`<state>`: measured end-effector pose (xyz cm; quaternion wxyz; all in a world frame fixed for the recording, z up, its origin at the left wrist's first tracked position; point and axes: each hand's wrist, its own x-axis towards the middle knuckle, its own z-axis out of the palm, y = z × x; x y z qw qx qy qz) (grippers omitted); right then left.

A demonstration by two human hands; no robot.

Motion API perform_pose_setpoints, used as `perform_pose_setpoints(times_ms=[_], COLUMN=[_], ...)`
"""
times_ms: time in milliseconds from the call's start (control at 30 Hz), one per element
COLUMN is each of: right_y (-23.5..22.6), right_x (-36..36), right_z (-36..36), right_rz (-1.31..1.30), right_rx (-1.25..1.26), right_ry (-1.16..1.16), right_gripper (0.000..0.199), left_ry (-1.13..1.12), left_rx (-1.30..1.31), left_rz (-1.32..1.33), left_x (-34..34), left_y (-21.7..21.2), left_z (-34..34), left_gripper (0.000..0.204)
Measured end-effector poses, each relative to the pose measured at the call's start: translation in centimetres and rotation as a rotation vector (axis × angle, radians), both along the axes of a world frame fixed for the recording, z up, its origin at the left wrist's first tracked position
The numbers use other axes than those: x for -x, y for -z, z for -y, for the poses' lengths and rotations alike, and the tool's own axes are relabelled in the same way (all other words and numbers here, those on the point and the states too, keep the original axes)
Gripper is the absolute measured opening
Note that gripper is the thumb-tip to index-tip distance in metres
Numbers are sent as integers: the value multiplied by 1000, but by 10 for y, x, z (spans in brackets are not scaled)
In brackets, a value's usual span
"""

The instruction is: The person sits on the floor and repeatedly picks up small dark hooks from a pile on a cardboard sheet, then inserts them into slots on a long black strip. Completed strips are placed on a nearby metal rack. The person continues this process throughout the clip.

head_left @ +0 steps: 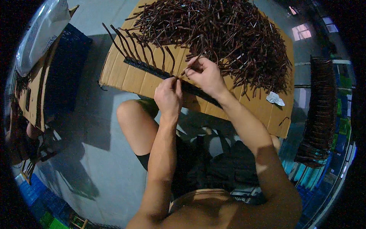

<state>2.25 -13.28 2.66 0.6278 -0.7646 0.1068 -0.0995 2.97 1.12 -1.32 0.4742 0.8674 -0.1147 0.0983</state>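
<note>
A long black strip (pixel 146 68) lies slantwise across a cardboard sheet in front of me. Several thin, dark brown bent rods (pixel 143 49) stand up from its left half in a row. My left hand (pixel 167 97) is closed at the middle of the strip, thumb and forefinger pinched on it; what else lies between the fingertips is hidden. Just to the right, above the strip, my right hand (pixel 207 78) pinches a short brown rod (pixel 193 63) between thumb and fingers.
A big heap of similar brown rods (pixel 228 34) covers the far side of the cardboard (pixel 129 82). A crumpled white paper (pixel 275 99) lies at its right. At left stand a blue box (pixel 72 68) and a plastic bag (pixel 42 36); a rack of brown rods (pixel 318 110) hangs at right.
</note>
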Motion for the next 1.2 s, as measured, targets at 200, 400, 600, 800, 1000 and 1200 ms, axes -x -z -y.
perform_pose_setpoints(times_ms=[200,400,600,800,1000,1200], right_y=[-4,-14,-35,12,20,-5], right_x=[13,16,-12,-42,-37,8], right_z=[-27,-26,-4,43,44,-1], right_rz=[-10,123,-228,43,337,35], right_rx=[202,338,323,1255,1172,88], right_ry=[88,-82,-482,-237,-212,-5], right_gripper=[18,15,18,20,17,16], left_ry=[34,52,-26,-36,54,63], left_rx=[-40,-56,-131,119,-20,-38], left_rz=[66,14,-42,-158,-29,82], left_x=[-1,1,1,3,6,6], left_y=[2,0,0,-20,-6,-6], left_z=[-3,-3,-12,-2,-1,4], left_gripper=[15,18,15,18,17,14])
